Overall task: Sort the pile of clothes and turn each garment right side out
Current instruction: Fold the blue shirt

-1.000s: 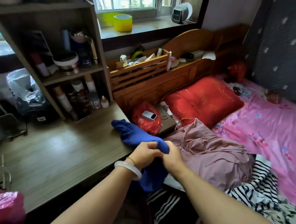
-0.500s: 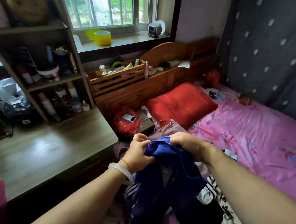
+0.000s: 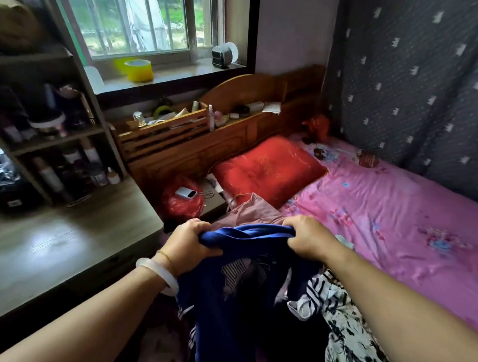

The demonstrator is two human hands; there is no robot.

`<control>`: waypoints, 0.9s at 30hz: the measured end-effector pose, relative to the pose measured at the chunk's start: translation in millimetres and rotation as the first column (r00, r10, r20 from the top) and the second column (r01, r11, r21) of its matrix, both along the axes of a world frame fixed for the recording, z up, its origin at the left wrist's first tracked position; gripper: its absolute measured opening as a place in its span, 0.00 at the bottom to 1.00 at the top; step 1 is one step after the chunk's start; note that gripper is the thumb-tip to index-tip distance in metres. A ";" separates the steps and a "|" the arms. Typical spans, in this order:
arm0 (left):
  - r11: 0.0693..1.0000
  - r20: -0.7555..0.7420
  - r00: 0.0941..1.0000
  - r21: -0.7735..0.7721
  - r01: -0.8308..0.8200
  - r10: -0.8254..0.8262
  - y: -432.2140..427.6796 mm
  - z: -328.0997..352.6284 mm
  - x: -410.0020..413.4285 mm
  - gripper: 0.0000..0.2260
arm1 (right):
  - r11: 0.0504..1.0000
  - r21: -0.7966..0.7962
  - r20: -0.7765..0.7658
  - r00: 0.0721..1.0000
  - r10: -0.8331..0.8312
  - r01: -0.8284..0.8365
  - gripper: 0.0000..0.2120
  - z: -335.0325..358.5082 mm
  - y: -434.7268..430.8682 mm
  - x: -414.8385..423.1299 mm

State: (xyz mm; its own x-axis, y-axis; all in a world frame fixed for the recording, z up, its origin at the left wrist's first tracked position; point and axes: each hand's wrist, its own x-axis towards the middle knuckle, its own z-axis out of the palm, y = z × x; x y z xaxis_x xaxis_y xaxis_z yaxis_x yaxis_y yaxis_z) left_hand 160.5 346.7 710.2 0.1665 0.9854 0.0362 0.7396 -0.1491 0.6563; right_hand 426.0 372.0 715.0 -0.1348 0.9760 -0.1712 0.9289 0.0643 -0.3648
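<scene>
Two fists close on the top edge of a blue garment, the left hand and right hand each curled tight with a fold of cloth bunched inside the fingers. A second ago the same piece lay partly on the wooden desk, hands meeting at one spot; now the hands stand apart and the garment hangs lifted between them, a pale print showing faintly through the fabric, which suggests it is still inside out and is being opened for turning. Just behind it lies a mauve garment, and a striped piece and a black-and-white floral one crowd the near corner of the bed below the right forearm. The pink sheet beyond the right hand lies open and flat, the likeliest room for spreading; the desk edge sits close on the left, its top bare near the person.
</scene>
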 end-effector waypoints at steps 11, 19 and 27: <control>0.973 0.283 0.952 -0.226 -0.048 0.113 -15.5 4.7 -31.2 0.20 | 0.995 -0.060 -0.242 0.968 0.068 -0.084 0.08 4.3 16.5 6.5; 0.967 0.171 0.972 -0.224 -0.121 0.161 -25.2 -1.0 -48.1 0.13 | 0.985 0.093 -0.038 0.988 0.151 -0.147 0.09 11.8 15.5 -23.4; 0.862 0.076 0.931 -0.412 -0.296 0.356 -32.8 -5.6 -37.0 0.11 | 0.997 -0.065 -0.100 0.994 -0.035 0.028 0.08 6.0 7.0 -65.5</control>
